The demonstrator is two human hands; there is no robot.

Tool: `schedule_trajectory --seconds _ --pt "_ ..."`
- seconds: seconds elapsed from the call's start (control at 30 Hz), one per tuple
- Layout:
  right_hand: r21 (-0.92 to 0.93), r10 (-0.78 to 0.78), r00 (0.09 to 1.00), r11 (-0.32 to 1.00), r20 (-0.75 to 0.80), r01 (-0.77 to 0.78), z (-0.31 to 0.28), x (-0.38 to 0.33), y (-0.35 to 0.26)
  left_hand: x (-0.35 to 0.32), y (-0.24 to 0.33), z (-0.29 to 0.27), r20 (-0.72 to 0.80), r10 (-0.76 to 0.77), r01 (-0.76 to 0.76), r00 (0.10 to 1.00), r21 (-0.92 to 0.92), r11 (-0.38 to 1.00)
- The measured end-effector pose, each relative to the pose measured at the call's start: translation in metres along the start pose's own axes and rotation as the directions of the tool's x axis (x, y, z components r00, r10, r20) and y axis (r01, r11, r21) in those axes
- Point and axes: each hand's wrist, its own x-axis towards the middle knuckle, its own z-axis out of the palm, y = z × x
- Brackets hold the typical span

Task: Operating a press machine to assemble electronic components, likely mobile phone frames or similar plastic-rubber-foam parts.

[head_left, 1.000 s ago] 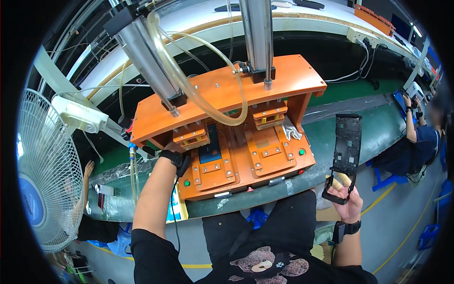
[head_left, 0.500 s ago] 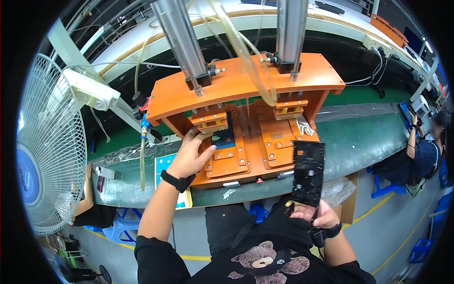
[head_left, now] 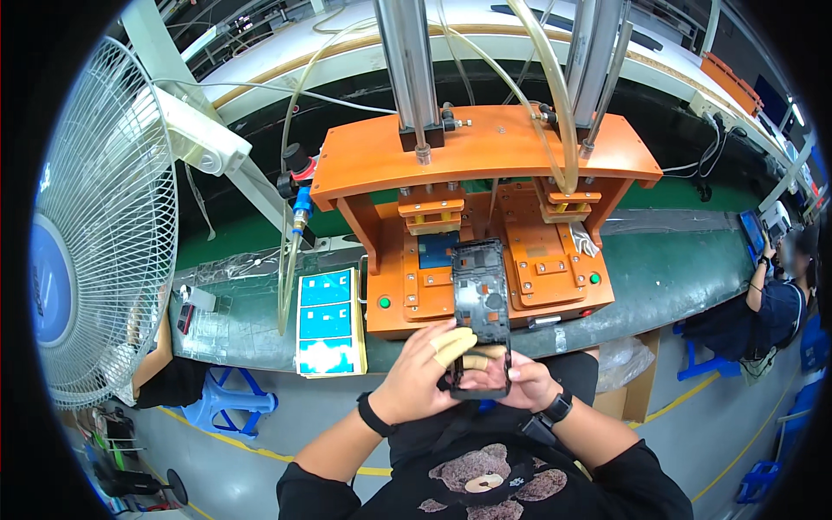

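Observation:
A black, phone-shaped plastic housing [head_left: 482, 290] is held tilted between my hands, in front of the orange press [head_left: 537, 143]. Its lower end is an open frame, and fingers show through it. My left hand [head_left: 425, 373] grips its lower left edge, with yellowish covers on some fingers. On the lower right edge, my right hand [head_left: 527, 381] pinches it with thumb and fingers. Behind the housing, a dark blue flat piece [head_left: 436, 251] lies in the press's left nest. The right nest [head_left: 533, 251] is partly hidden by the housing's top.
A stack of blue-printed sheets [head_left: 326, 303] lies on the green bench left of the press. A white fan [head_left: 104, 225] stands far left. Metal cylinders [head_left: 403, 65] and hoses rise above the press. A clear plastic bag [head_left: 626, 362] is at lower right. Other people work at both sides.
My left hand has left the press's left nest and now grips the housing. My right hand has brought the housing leftward, in front of the press. The view has shifted.

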Motion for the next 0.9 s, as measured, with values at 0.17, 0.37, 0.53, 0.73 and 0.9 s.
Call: schedule_trajectory --seconds 0.17,0.37,0.53,0.73,0.9 --pt "0.059 0.009 0.999 0.998 -0.052 -0.006 0.010 0.015 -0.010 0.025 -0.036 -0.023 -0.023 -0.010 0.011 1.000 0.034 0.999" --pt "-0.400 0.024 0.975 0.910 -0.219 -0.112 -0.021 -0.018 0.008 0.060 -0.077 -0.047 0.054 -0.076 0.072 0.996 0.073 0.995" --pt "-0.446 -0.039 0.941 0.887 -0.335 -0.122 -0.038 -0.051 0.024 0.067 -0.081 -0.057 0.227 -0.076 0.022 0.971 0.232 0.973" --pt "-0.486 -0.044 0.919 0.858 -0.391 -0.166 -0.041 -0.062 0.029 0.065 -0.079 -0.059 0.288 -0.086 0.004 0.954 0.275 0.962" --pt "-0.539 -0.018 0.920 0.814 -0.393 -0.215 -0.032 -0.054 0.024 0.035 -0.074 -0.062 0.033 -0.188 0.190 0.982 -0.038 0.981"
